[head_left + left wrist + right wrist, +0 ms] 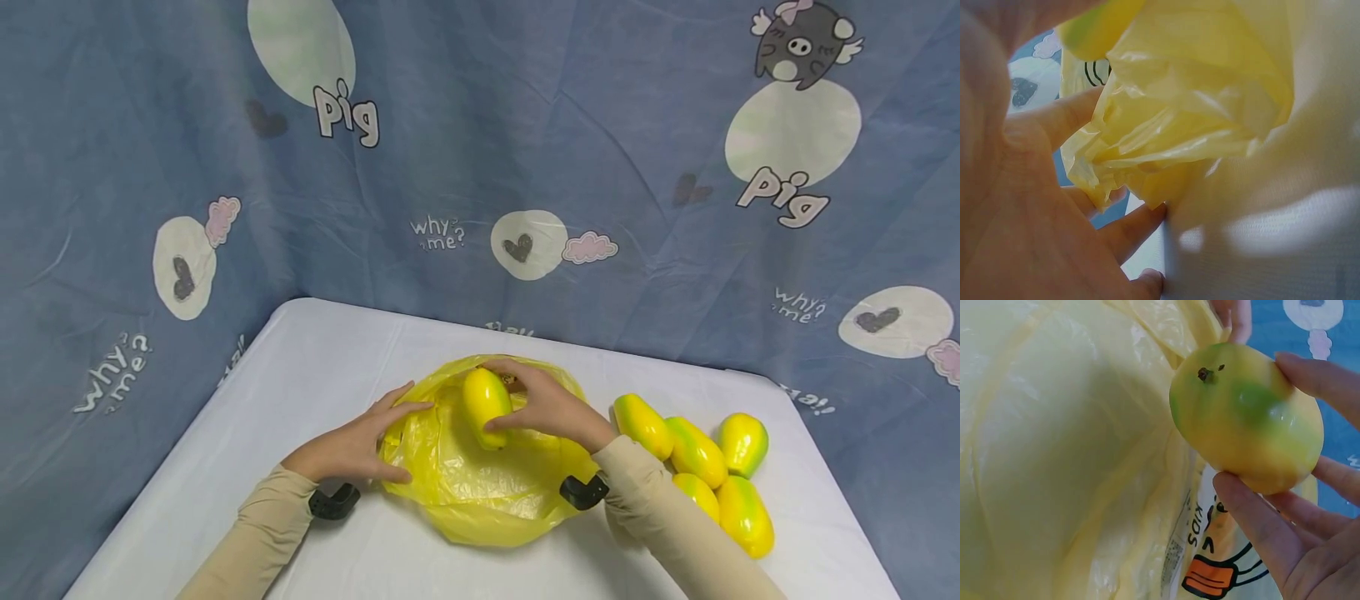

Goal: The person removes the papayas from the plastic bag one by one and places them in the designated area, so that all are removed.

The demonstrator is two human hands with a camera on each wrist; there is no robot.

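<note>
A yellow plastic bag (502, 492) lies spread open in the middle of the table. Over its opening, my right hand (551, 404) grips a yellow-green mango (486, 404) between thumb and fingers. The right wrist view shows that mango (1247, 419) close up, its stem end toward the camera and printed packaging (1210, 569) behind it. At the bag's left rim is my left hand (360, 442), thumb and fingers spread apart. In the left wrist view its fingers (1066, 115) lie along the crumpled edge of the bag (1191, 94).
Several more mangoes (697, 450) lie grouped on the white table (345, 350) to the right, beside my right forearm. A blue printed curtain (420, 167) hangs behind the table and along its left side. Each wrist carries a black band (335, 502).
</note>
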